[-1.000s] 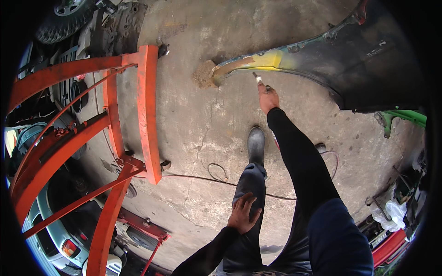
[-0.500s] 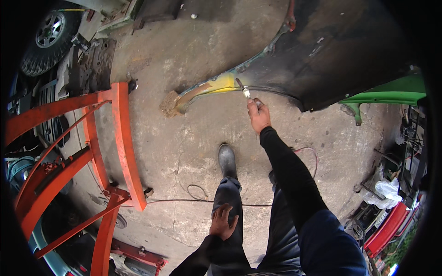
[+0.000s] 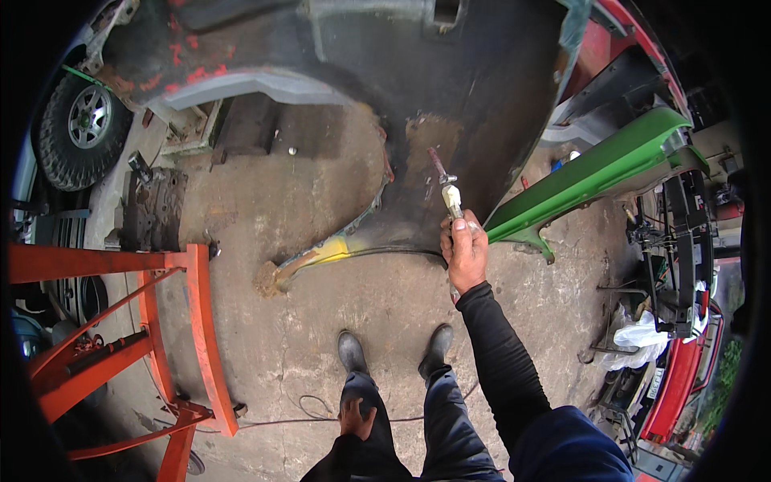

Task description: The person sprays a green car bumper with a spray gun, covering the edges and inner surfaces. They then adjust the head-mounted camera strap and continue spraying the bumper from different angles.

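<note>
My right hand [image 3: 466, 253] is closed round a slim hand tool [image 3: 451, 197] with a pale body, a metal collar and a narrow reddish-brown tip; it looks like an air belt sander, though I cannot be sure. The tip points at a brownish, scuffed patch [image 3: 434, 135] on a large dark car body panel [image 3: 365, 80]; whether it touches, I cannot tell. Along the panel's curved lower edge runs a yellow strip [image 3: 331, 251], ending in a brown, rough corner. My left hand [image 3: 356, 419] hangs by my left thigh, fingers apart, holding nothing.
An orange steel frame [image 3: 210, 337] stands at left, near a wheel [image 3: 90, 116]. Beside the dark panel at right is a green panel [image 3: 590, 169]. A thin hose [image 3: 321, 419] crosses the concrete by my boots. Metal parts and plastic sheeting [image 3: 640, 341] line the right side.
My right hand has carried the tool from near the yellow strip up to the panel's middle. The view has tilted upward, showing more of the panel. My left hand stays low by my leg.
</note>
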The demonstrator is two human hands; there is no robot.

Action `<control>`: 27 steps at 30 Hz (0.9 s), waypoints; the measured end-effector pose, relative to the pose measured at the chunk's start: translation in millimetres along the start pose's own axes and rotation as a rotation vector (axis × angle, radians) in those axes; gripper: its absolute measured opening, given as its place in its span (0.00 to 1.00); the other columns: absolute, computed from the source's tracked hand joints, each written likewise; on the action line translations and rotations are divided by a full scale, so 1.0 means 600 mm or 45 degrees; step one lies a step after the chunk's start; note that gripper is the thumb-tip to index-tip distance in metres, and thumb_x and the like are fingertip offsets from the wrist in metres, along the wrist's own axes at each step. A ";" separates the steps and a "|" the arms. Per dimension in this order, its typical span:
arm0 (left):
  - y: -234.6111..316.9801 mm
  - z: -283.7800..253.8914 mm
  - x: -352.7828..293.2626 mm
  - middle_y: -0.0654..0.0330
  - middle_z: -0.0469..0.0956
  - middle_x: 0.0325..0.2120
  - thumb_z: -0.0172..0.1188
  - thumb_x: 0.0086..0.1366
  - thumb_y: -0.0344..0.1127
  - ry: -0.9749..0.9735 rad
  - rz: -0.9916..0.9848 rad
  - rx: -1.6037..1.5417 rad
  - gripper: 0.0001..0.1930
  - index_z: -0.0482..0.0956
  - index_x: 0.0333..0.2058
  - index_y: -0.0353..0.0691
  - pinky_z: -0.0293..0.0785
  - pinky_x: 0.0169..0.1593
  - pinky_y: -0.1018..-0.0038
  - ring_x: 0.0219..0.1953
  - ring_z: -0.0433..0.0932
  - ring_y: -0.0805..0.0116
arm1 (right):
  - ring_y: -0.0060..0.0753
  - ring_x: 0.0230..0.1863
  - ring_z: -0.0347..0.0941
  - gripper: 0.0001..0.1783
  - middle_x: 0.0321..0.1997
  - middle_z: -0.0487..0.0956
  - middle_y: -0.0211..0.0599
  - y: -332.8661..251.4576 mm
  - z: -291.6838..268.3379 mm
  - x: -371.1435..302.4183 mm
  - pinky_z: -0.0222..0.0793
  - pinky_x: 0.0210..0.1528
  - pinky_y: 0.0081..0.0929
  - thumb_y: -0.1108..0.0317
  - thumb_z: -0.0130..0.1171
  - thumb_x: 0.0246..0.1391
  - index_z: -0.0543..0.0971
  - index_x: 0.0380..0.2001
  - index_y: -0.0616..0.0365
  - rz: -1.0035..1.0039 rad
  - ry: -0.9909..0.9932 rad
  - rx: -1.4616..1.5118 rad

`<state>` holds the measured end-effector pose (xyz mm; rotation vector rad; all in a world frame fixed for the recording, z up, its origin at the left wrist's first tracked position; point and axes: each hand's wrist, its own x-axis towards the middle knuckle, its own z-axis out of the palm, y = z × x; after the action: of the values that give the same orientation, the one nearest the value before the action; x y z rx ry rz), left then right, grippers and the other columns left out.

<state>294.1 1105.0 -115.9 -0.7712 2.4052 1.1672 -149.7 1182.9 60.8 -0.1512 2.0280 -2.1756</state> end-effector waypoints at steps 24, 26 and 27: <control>0.729 -0.678 0.194 0.51 0.76 0.49 0.44 0.72 0.58 -0.543 0.659 -1.981 0.30 0.71 0.53 0.32 0.65 0.62 0.61 0.55 0.73 0.58 | 0.62 0.39 0.76 0.24 0.32 0.79 0.59 -0.473 0.218 -0.018 0.69 0.40 0.45 0.52 0.48 0.65 0.76 0.38 0.68 -0.318 -0.240 -0.552; 0.789 -0.687 0.193 0.51 0.78 0.45 0.50 0.72 0.50 -0.685 0.608 -2.076 0.22 0.74 0.46 0.34 0.71 0.59 0.61 0.53 0.75 0.57 | 0.61 0.40 0.77 0.25 0.32 0.79 0.60 -0.496 0.189 -0.005 0.69 0.41 0.44 0.52 0.47 0.65 0.77 0.38 0.68 -0.297 -0.186 -0.504; 0.813 -0.683 0.194 0.51 0.78 0.45 0.51 0.72 0.49 -0.689 0.508 -2.092 0.20 0.74 0.45 0.35 0.71 0.59 0.61 0.54 0.75 0.57 | 0.59 0.40 0.77 0.25 0.34 0.79 0.59 -0.507 0.173 -0.005 0.69 0.41 0.43 0.51 0.48 0.65 0.76 0.41 0.68 -0.173 -0.164 -0.457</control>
<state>-127.7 989.8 361.4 -0.1668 0.7509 2.9509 -143.1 1101.3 372.1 -0.4722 2.3717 -1.7940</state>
